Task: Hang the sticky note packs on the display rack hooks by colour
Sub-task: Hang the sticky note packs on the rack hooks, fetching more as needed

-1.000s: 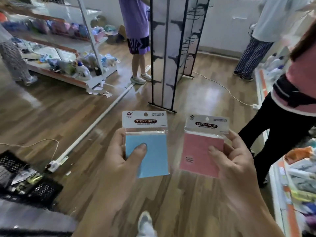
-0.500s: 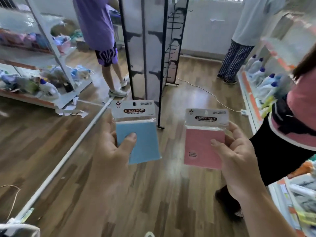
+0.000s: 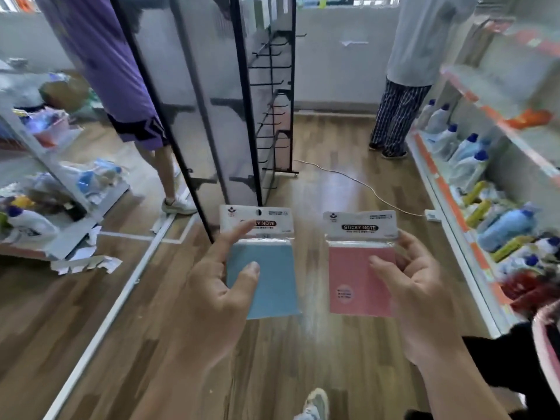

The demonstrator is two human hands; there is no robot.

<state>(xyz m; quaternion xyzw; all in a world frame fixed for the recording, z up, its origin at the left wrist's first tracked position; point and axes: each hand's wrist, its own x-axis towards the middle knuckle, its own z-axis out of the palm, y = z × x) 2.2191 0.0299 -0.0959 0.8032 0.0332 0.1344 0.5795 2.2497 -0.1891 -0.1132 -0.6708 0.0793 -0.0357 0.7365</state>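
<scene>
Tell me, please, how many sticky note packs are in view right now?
2: a blue pack in the left hand and a pink pack in the right hand. None shows on the rack.

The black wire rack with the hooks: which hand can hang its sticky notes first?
Probably the left hand. Its blue sticky note pack sits just below the black wire display rack, while the right hand holds the pink sticky note pack further to the side.
</scene>
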